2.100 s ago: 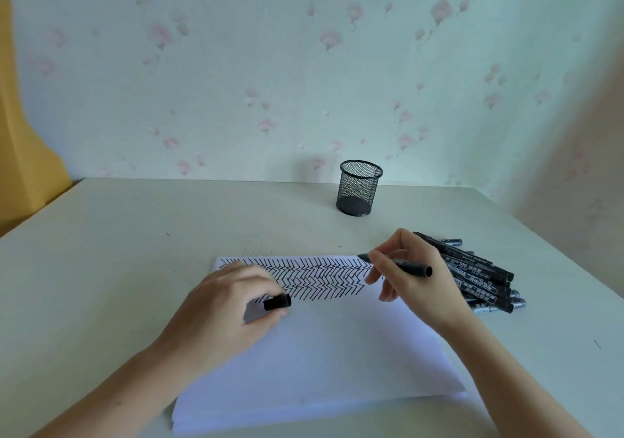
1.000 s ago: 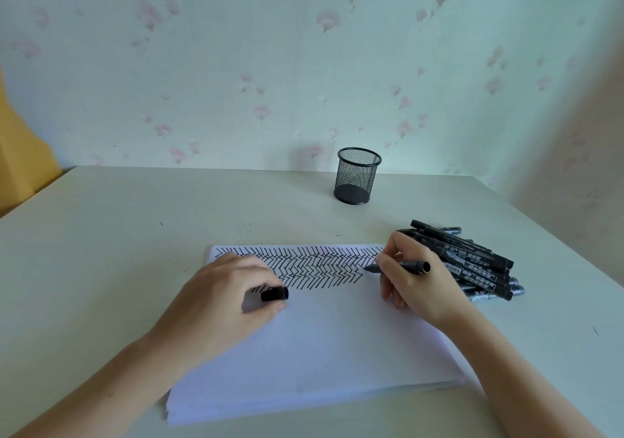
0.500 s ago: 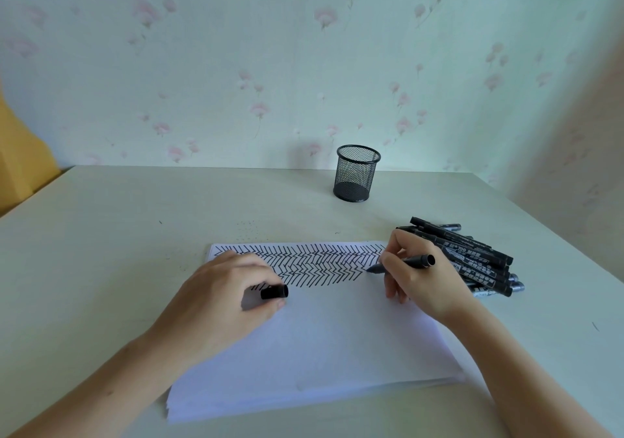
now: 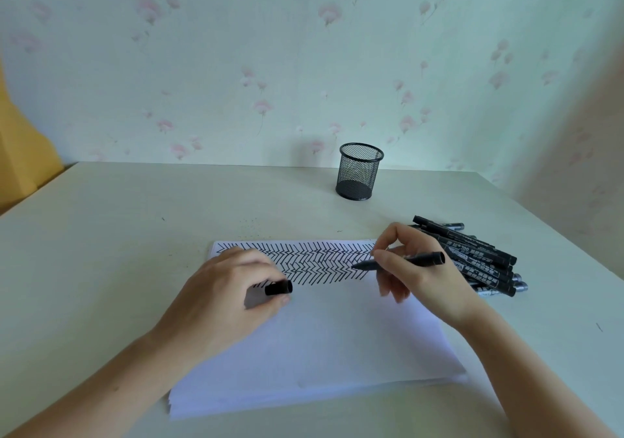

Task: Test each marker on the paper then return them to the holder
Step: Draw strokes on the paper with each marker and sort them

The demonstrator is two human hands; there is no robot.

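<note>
A slim black uncapped marker [image 4: 401,262] lies nearly level in the right hand [image 4: 417,273], pinched between thumb and fingertips [image 4: 383,256], which are closed on its barrel; its tip points left, out beyond the fingertips, and meets the right end of the dense black herringbone strokes [image 4: 314,262] that run across the far part of the top sheet. Its blunt rear end sticks out to the right past the knuckles. That sheet crowns a stack of white paper [image 4: 320,346] lying under both hands on the pale matte table [image 4: 118,251]. The left hand [image 4: 233,289] rests palm down on the paper, fingers curled in and gripping a short black marker cap [image 4: 279,288], whose open end pokes out to the right between thumb and forefinger; the knuckles cover the left end of the strokes. Just behind and to the right of the right hand, touching nothing but the table, sits a heap of black capped markers [image 4: 483,262] with white printing on their barrels; "700" can be read on one, the rest of the lettering is too small to make out. Farther off, beyond the fingertips of the right hand and well apart from the paper, a black wire-mesh cylindrical holder [image 4: 359,171] stands upright near the wall, which carries pale green wallpaper with pink flowers [image 4: 270,66]. A yellow shape [image 4: 23,153] shows at the far left edge.
</note>
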